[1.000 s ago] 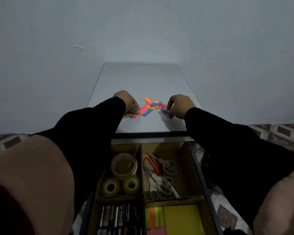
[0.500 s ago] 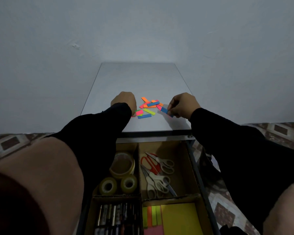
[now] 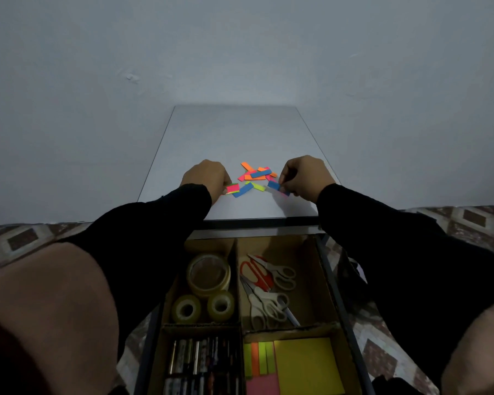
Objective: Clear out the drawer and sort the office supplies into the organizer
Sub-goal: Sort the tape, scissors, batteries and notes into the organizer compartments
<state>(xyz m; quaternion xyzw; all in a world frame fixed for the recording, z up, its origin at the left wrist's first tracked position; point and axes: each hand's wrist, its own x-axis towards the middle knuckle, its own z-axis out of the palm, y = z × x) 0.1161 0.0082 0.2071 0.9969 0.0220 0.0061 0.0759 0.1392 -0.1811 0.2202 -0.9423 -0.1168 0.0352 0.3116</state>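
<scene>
Both hands are pinching coloured tabs on the desk top — left hand, right hand — while the organizer (tape, scissors, batteries, notes) is already filling.

The left hand hides its own fingertips and part of the small stack of flags at its grip. The batteries and sticky notes in the organizer's near compartments run off the bottom edge. Battery labels are too dark to read.
</scene>
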